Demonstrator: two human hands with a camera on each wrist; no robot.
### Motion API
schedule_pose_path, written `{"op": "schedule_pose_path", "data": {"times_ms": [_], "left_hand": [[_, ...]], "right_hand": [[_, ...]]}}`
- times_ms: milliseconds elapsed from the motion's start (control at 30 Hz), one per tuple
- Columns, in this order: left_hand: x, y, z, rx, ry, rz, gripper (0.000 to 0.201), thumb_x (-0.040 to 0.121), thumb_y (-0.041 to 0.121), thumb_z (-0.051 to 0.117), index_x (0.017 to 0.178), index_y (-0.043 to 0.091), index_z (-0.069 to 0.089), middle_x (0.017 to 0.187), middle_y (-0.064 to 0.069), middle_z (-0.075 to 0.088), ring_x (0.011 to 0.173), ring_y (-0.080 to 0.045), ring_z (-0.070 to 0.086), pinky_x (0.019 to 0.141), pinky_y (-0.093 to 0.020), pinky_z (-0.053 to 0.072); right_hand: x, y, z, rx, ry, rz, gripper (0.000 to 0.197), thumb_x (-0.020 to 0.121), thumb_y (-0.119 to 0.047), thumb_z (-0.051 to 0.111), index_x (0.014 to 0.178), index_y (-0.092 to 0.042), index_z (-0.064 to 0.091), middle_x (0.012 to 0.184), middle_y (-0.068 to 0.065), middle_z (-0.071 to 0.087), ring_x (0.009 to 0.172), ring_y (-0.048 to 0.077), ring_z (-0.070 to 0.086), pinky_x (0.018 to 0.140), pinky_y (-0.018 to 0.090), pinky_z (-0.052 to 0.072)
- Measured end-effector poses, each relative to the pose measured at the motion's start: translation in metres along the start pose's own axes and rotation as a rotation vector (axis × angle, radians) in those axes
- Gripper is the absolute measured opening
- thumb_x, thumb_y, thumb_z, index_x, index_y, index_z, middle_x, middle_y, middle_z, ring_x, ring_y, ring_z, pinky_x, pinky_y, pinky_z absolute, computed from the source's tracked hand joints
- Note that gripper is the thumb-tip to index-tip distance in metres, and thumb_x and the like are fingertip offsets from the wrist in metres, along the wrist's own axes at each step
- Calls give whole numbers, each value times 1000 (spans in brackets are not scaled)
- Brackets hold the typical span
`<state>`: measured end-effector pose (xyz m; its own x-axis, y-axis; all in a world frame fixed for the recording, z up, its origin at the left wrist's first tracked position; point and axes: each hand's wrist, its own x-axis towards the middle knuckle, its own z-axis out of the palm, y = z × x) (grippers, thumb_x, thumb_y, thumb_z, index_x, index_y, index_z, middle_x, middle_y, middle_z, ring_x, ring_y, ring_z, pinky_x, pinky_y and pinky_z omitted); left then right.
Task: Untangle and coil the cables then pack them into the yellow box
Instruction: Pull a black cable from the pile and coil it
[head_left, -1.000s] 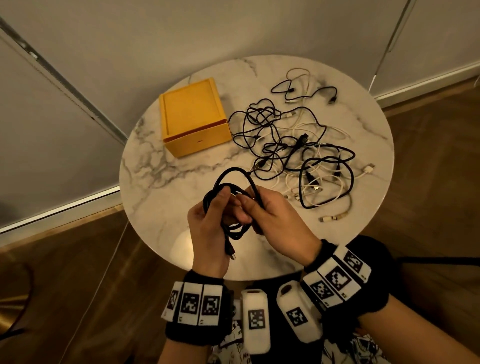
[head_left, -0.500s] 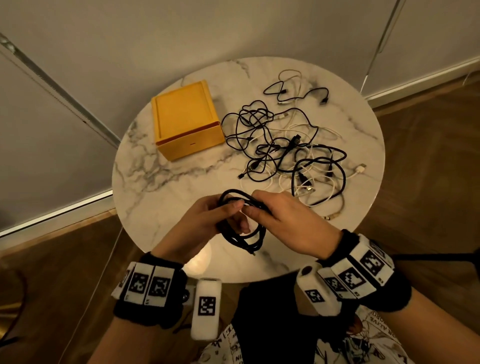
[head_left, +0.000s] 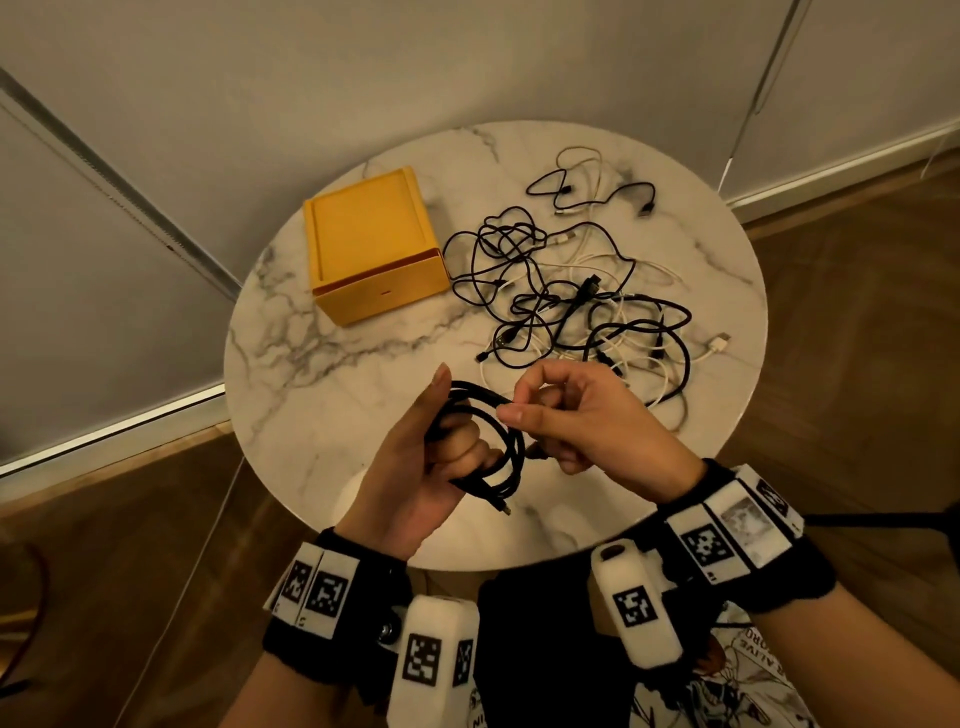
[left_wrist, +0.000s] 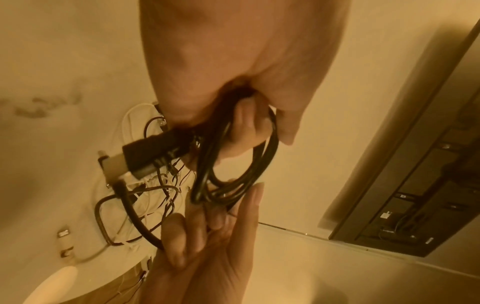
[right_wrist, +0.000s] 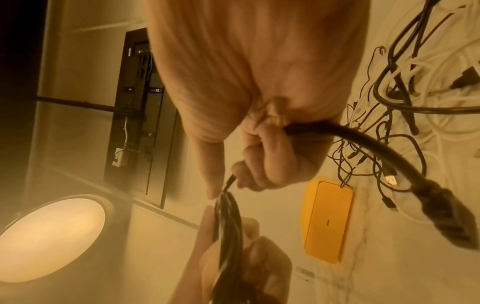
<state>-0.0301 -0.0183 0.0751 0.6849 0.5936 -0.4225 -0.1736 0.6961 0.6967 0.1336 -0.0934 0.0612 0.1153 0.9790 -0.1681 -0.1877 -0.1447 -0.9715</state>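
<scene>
A black cable coil (head_left: 485, 444) hangs above the near edge of the round marble table (head_left: 332, 374). My left hand (head_left: 415, 467) grips it, fingers curled through the loops (left_wrist: 233, 164). My right hand (head_left: 571, 421) pinches the coil's top strand between thumb and forefinger, and its curled fingers hold the cable's free end (right_wrist: 363, 148). A closed yellow box (head_left: 371, 244) sits at the back left of the table. A tangle of black and white cables (head_left: 576, 312) lies to its right.
A smaller pair of black and white cables (head_left: 592, 187) lies at the table's far edge. A white USB plug (head_left: 719, 343) sticks out at the right of the tangle. Wooden floor surrounds the table, and a wall stands behind it.
The left hand has turned upright with its thumb pointing up. The right hand moved from gripping the coil's side to pinching its top strand, and a cable end now hangs below the coil.
</scene>
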Motion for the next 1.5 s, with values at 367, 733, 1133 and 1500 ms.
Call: {"op": "schedule_pose_path", "data": {"times_ms": [367, 733, 1133, 1500], "left_hand": [[-6, 18, -11, -57, 214, 183, 44, 87, 32, 51, 49, 24, 30, 49, 6, 7, 32, -5, 17, 42, -18, 42], [-5, 7, -5, 34, 151, 126, 42, 88, 37, 50, 55, 23, 29, 50, 5, 7, 33, -6, 17, 57, -23, 46], [-4, 5, 12, 305, 191, 288, 34, 85, 41, 50, 58, 20, 48, 46, 5, 33, 44, -9, 32, 55, -25, 29], [5, -3, 19, 558, 243, 321, 35, 83, 45, 49, 58, 21, 53, 48, 7, 38, 48, -9, 35, 51, -20, 32]], "right_hand": [[-7, 20, -16, -770, 184, -296, 15, 91, -33, 64, 91, -24, 76, 87, -9, 69, 83, 10, 60, 74, 28, 45], [2, 14, -20, -296, 291, -170, 18, 96, -6, 54, 91, -11, 70, 76, 1, 74, 69, 11, 70, 62, 20, 50], [6, 15, -13, 366, 117, -191, 17, 88, -13, 48, 92, -3, 61, 79, 11, 59, 64, 15, 58, 58, 22, 47], [0, 32, 15, 457, -63, -108, 23, 82, -11, 61, 102, -20, 69, 75, 5, 62, 65, 19, 53, 58, 27, 41]]}}
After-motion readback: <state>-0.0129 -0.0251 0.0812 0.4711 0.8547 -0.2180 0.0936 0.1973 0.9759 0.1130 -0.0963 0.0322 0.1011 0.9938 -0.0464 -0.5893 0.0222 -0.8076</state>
